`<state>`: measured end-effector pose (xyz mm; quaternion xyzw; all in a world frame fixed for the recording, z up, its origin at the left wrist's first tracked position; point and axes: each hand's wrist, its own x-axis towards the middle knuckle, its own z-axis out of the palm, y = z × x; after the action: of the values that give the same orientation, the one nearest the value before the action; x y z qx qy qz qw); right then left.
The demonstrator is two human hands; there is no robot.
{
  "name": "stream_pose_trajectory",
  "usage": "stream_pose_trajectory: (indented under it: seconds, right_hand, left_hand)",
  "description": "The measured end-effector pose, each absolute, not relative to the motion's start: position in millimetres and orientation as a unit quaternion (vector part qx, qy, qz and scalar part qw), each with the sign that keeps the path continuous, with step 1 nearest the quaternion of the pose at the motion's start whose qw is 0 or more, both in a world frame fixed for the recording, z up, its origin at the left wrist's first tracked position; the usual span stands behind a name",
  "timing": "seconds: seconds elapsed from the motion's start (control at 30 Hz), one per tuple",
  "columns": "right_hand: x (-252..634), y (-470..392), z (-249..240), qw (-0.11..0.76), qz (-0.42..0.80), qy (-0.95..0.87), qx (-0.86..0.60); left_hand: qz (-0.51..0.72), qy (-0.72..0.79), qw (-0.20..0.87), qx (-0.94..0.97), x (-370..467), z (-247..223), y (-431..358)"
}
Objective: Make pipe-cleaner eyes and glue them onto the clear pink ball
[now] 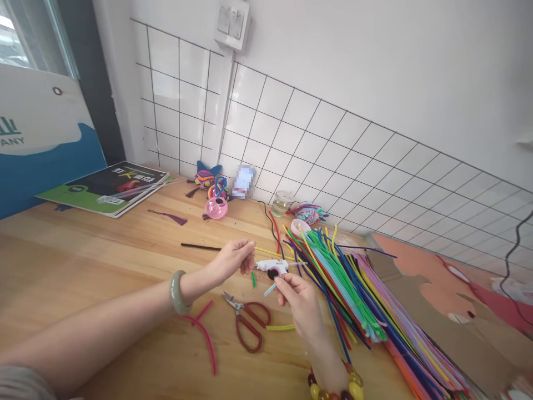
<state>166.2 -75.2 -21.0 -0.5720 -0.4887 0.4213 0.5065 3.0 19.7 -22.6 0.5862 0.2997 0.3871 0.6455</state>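
Observation:
My right hand [297, 297] pinches a short light blue pipe cleaner [270, 289]. Right at its fingertips is a small black round piece with a pink edge [273, 273]; whether the two are joined I cannot tell. My left hand [237, 258] is closed in a pinch just to the left, and anything between its fingers is hidden. Behind both hands lies a white hot glue gun [270, 265] on the table. Red-handled scissors [246, 322] rest below the hands, blades partly apart. Near them are a green offcut [253, 279] and a yellow pipe cleaner [280, 328].
A thick bundle of coloured pipe cleaners [345, 283] spreads over the right side. Pink pipe cleaners [206, 339] lie at front left. Toward the wall stand a pink round container [216, 208], a glass jar [282, 203] and a blurred phone [243, 181]. A book [112, 189] lies at left.

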Motion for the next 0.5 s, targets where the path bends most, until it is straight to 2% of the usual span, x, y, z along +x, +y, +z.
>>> stream_pose_trajectory:
  seconds: [0.17, 0.33, 0.5]
  right_hand:
    - [164.2, -75.8, -18.3, 0.506, 0.422, -0.487, -0.573]
    - [164.1, -75.1, -17.5, 0.505, 0.426, -0.482, -0.576]
    - [165.4, -75.1, -20.2, 0.499, 0.431, -0.487, -0.573]
  left_hand:
    - [0.394, 0.318, 0.627, 0.592, 2.9, -15.4, 16.9]
    - [0.371, 0.294, 0.658, 0.586, 5.5, -22.9, 18.6]
    - [0.306, 0.278, 0.667, 0.620, 4.8, -20.2, 11.1]
